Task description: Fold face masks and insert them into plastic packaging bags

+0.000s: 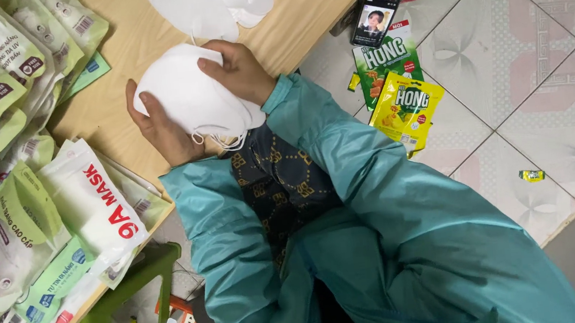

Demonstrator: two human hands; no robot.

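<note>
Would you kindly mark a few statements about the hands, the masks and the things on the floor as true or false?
1. Both hands hold a stack of white masks. True: the left hand is under it and the right hand on top.
2. The phone lies on the wooden table. False: it lies on the tiled floor beside the table.
3. A yellow snack bag and a green snack bag lie on the floor. True.
4. The sleeves are red. False: the sleeves are teal.
5. Packaged masks are piled at the left of the table. True.
</note>
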